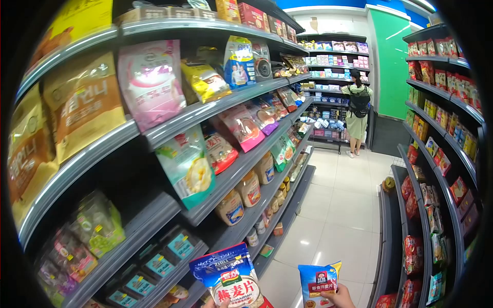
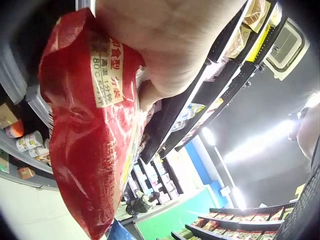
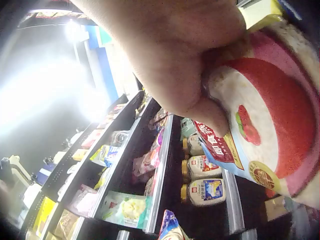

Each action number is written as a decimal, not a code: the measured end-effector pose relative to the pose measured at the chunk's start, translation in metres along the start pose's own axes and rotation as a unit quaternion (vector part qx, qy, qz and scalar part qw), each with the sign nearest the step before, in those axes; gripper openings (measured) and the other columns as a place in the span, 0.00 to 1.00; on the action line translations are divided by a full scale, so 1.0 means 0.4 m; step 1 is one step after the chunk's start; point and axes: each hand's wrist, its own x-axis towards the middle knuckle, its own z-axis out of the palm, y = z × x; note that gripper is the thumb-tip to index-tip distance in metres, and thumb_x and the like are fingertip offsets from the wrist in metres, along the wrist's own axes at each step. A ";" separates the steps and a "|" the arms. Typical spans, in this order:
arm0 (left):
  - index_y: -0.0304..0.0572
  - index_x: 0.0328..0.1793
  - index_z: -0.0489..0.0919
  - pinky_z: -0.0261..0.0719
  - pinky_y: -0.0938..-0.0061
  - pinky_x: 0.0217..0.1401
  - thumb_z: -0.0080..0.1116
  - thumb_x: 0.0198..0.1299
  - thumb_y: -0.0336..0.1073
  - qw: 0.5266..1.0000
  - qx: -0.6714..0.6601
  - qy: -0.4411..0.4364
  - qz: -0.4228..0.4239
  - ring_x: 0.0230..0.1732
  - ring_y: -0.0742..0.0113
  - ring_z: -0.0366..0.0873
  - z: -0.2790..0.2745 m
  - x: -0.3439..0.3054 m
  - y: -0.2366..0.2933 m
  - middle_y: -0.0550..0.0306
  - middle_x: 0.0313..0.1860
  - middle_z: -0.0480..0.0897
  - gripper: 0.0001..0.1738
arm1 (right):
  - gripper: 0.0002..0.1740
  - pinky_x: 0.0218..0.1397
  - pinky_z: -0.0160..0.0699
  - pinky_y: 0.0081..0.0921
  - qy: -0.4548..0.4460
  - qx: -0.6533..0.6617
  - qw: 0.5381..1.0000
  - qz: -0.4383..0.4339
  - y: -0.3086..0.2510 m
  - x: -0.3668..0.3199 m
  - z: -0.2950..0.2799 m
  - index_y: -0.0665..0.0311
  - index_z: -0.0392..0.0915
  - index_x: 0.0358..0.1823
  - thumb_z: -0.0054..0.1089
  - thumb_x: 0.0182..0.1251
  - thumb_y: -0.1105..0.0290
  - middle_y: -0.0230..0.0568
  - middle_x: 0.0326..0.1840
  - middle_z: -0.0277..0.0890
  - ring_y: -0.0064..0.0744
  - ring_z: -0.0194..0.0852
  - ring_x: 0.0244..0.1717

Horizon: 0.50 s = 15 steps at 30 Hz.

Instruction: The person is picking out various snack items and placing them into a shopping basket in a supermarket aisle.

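Observation:
At the bottom of the head view, two bags of oatmeal are held up side by side with a gap between them. My left hand grips a blue, white and red oatmeal bag, its thumb pressed to the pack. The red side of that bag fills much of the left wrist view. My right hand pinches a smaller blue instant oatmeal bag with a yellow corner, thumb across its front. A strawberry and a white bowl are printed on it in the right wrist view. The fingers behind both bags are hidden.
Grey shelves with bagged foods and jars line the left side. More stocked shelves stand to the right. A tiled aisle runs between them toward a person with a backpack at the far shelves.

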 end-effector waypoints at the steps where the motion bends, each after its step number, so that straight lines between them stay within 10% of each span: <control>1: 0.35 0.50 0.80 0.76 0.73 0.37 0.65 0.58 0.40 1.000 0.001 -0.001 0.001 0.33 0.75 0.75 0.028 0.023 0.018 0.56 0.32 0.84 0.18 | 0.15 0.31 0.82 0.23 -0.003 0.000 1.000 -0.007 0.009 0.033 -0.021 0.70 0.79 0.49 0.60 0.59 0.76 0.39 0.41 0.82 0.26 0.80 0.35; 5: 0.32 0.48 0.81 0.76 0.73 0.39 0.66 0.56 0.39 1.000 0.022 0.021 0.005 0.35 0.76 0.77 0.145 0.105 0.118 0.51 0.35 0.85 0.19 | 0.16 0.43 0.82 0.27 0.025 0.039 0.999 0.022 0.028 0.167 -0.109 0.72 0.77 0.45 0.68 0.54 0.79 0.44 0.43 0.81 0.30 0.81 0.39; 13: 0.29 0.47 0.80 0.77 0.78 0.43 0.63 0.56 0.26 0.972 -0.164 0.095 0.138 0.38 0.77 0.78 0.411 0.270 0.313 0.56 0.39 0.84 0.13 | 0.18 0.29 0.83 0.25 -0.004 -0.049 0.999 -0.007 -0.038 0.477 -0.374 0.71 0.76 0.49 0.64 0.59 0.71 0.43 0.38 0.81 0.29 0.79 0.30; 15: 0.27 0.46 0.80 0.78 0.78 0.42 0.64 0.57 0.27 0.967 -0.146 0.122 0.171 0.37 0.77 0.78 0.449 0.290 0.373 0.54 0.37 0.85 0.12 | 0.17 0.44 0.82 0.30 0.063 0.042 0.997 -0.006 -0.101 0.526 -0.415 0.69 0.78 0.43 0.68 0.50 0.82 0.43 0.39 0.83 0.32 0.82 0.38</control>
